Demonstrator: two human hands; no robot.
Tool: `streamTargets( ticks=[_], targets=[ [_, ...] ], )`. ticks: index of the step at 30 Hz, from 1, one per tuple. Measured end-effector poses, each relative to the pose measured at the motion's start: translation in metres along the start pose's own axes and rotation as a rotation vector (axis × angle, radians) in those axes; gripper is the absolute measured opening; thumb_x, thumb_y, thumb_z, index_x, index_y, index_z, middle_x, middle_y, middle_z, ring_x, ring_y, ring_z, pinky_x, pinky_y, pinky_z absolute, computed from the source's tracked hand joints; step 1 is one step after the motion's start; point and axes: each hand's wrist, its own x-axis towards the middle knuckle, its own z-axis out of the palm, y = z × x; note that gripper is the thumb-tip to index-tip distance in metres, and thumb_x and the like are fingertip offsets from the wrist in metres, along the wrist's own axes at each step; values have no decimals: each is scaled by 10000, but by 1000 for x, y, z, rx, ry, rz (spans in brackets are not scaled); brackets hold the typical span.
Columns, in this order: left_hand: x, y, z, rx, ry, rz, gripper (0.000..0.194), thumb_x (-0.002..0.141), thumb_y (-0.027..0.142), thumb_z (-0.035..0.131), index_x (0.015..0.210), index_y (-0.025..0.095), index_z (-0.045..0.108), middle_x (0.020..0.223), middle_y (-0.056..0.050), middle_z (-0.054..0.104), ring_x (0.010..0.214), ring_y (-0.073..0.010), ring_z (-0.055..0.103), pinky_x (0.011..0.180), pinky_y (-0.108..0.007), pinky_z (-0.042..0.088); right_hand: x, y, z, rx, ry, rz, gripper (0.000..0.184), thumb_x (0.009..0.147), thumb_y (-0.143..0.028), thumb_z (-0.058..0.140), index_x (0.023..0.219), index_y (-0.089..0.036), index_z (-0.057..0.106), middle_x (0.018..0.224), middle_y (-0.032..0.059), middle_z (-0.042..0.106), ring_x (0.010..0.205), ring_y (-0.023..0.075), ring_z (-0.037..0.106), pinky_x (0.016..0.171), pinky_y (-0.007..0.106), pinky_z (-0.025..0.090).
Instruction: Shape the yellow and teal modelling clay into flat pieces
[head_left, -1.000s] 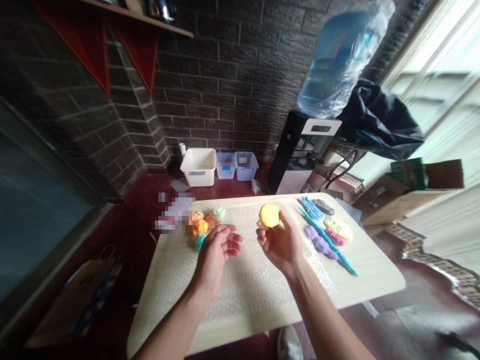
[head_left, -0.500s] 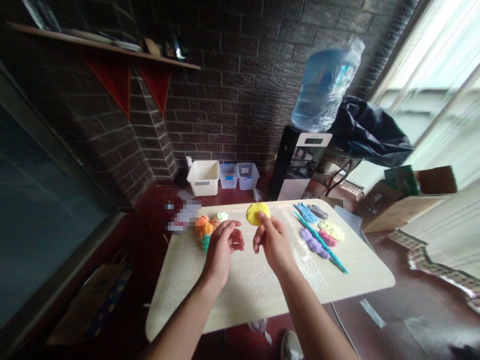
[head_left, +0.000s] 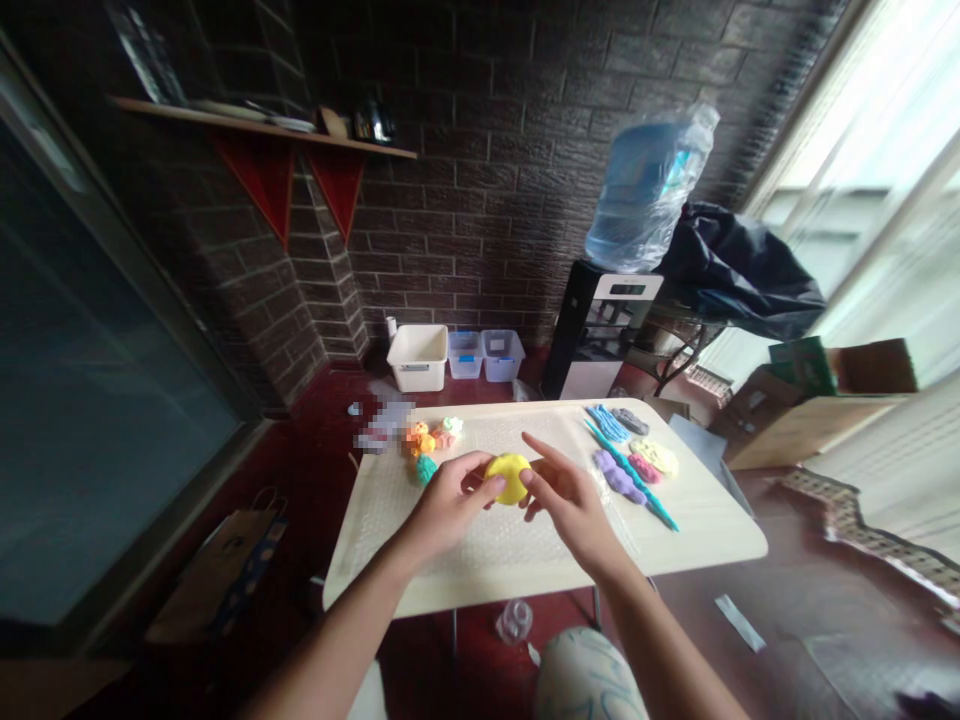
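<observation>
A flat yellow disc of modelling clay (head_left: 508, 478) is held upright above the table between both hands. My left hand (head_left: 456, 492) pinches its left edge, thumb on the near face. My right hand (head_left: 561, 488) grips the right edge with its thumb, index finger stretched out above. Left of the hands lie orange clay pieces (head_left: 421, 438), a pale green and pink piece (head_left: 450, 431) and a green lump (head_left: 426, 469). To the right are a purple clay piece (head_left: 619, 477), a long teal stick (head_left: 631, 474), blue strands (head_left: 607, 423), and pink (head_left: 645, 467), cream (head_left: 655, 456) and grey (head_left: 631, 421) pieces.
Bubble wrap (head_left: 480, 550) covers the middle of the pale table (head_left: 712, 530). Beyond it stand a white bin (head_left: 418, 372), two clear bins (head_left: 502, 362) and a water dispenser (head_left: 592, 330). A cardboard box (head_left: 817, 420) sits at right, a paper bag (head_left: 217, 570) at left.
The yellow disc has come lower and nearer. My left hand has moved right and taken hold of its left edge; before, only the right hand held it. The view has shifted slightly.
</observation>
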Motion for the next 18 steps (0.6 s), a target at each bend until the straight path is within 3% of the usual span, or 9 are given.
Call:
streamTargets(
  ticks=[3, 7, 12, 14, 17, 18],
  targets=[
    [-9, 5, 3, 33, -17, -11, 342, 888, 392, 774, 1143, 167, 738, 906, -65, 745, 837, -204, 693, 732, -292, 533, -11, 0, -11, 20, -2, 55, 477, 824, -421, 891, 1217, -168, 793, 790, 35, 754, 630, 154, 658, 519, 259, 553],
    [-20, 0, 4, -28, 212, -55, 441, 882, 515, 743, 1126, 152, 691, 885, -66, 739, 731, -183, 685, 698, -301, 555, -25, 15, -39, 172, 193, 160, 488, 729, -442, 951, 1089, -161, 778, 838, 63, 796, 627, 180, 727, 611, 320, 623],
    [-37, -51, -3, 64, 267, -193, 528, 824, 626, 749, 1029, 140, 717, 856, -89, 757, 709, -196, 695, 658, -295, 555, -48, 52, -118, 213, 566, 227, 457, 637, -461, 986, 858, -206, 679, 792, 7, 760, 653, 204, 756, 743, 390, 674],
    [-43, -75, -2, 143, 275, -193, 538, 802, 660, 754, 977, 152, 734, 810, -84, 757, 683, -208, 695, 639, -301, 557, -57, 61, -159, 188, 674, 281, 391, 725, -428, 955, 885, -190, 689, 888, 41, 766, 767, 228, 770, 809, 406, 670],
    [-52, -101, 3, 262, 299, -158, 527, 816, 690, 720, 944, 180, 755, 791, -79, 768, 760, -259, 738, 717, -338, 600, -61, 61, -217, 100, 810, 371, 356, 1011, -396, 717, 1276, -163, 670, 1240, 98, 714, 1044, 246, 727, 876, 453, 646],
    [-55, -107, 5, 306, 297, -149, 520, 830, 697, 698, 937, 192, 758, 784, -75, 770, 763, -268, 745, 724, -344, 606, -59, 59, -235, 64, 850, 398, 388, 1027, -383, 698, 1349, -175, 640, 1328, 109, 679, 1114, 262, 709, 918, 471, 632]
  ],
)
